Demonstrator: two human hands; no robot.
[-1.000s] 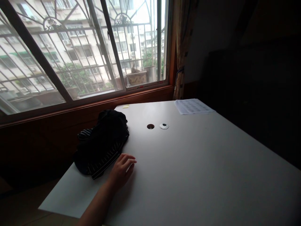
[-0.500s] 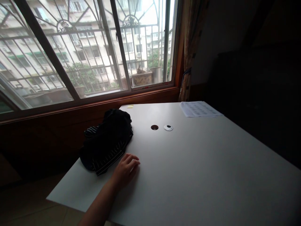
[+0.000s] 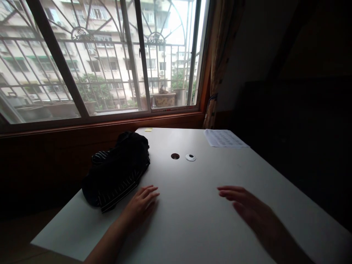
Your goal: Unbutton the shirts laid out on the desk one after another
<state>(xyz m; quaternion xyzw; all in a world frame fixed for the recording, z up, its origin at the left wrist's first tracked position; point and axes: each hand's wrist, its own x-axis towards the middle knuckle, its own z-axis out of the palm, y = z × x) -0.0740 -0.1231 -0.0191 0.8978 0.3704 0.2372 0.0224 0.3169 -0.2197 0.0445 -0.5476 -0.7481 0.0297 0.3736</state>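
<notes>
My left hand [image 3: 142,202] is at the white table [image 3: 192,227], just right of a bundled dark cloth with thin white stripes [image 3: 118,172]. Its fingers are loosely stretched and apart, and nothing is in them. On the other side, my right hand [image 3: 243,201] reaches in from the lower right, slightly blurred, fingers extended and holding nothing. Bare tabletop lies between the two hands. The cloth looks like a garment, lying in a heap on the table's left part, apart from the left hand.
Beyond the hands are a round hole [image 3: 175,156] in the tabletop and a white round cap [image 3: 190,157] beside it. Printed paper [image 3: 225,138] lies at the far right edge, a small yellow slip [image 3: 148,129] at the far left. A barred window [image 3: 110,66] and curtain [image 3: 216,73] stand behind.
My right hand has come into view from the lower right. The left hand stays beside the cloth, still open. The view has shifted slightly.
</notes>
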